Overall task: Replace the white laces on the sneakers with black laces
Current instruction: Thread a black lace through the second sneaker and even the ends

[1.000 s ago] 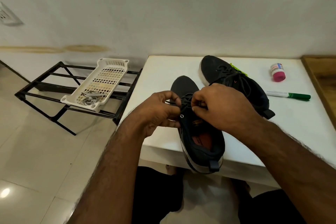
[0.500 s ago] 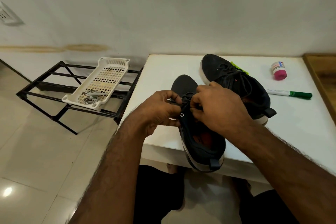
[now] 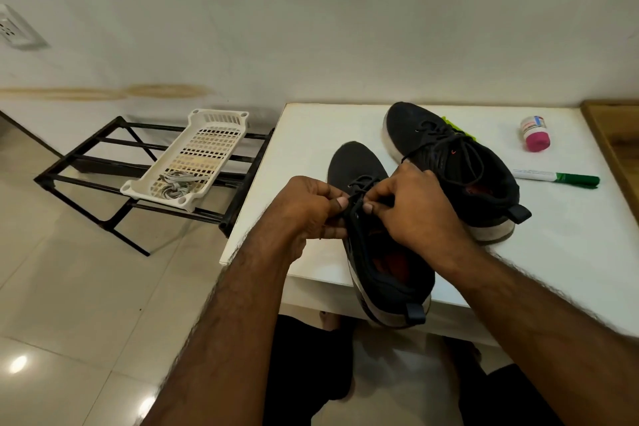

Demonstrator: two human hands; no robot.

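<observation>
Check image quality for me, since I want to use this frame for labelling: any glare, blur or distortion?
Head view: glare spots on the glossy floor tiles; wide-angle bending curves the table edges; forearm outlines look smeared; black lace barely separates from the dark near sneaker between left hand and right hand.

The near sneaker has a matt black knitted cloth upper, a smooth pale rubbery sole edge and a cloth heel loop. The far sneaker, at about one o'clock from it, has the same matt cloth and thin woven black laces. The table under them is smooth white with a faint sheen. At three o'clock lies a marker of glossy plastic, and beyond it a small bottle of smooth plastic. At nine o'clock, a perforated basket of cream plastic sits on a black painted metal rack. The floor is glossy pale tile. A wooden surface shows grain at far right.
</observation>
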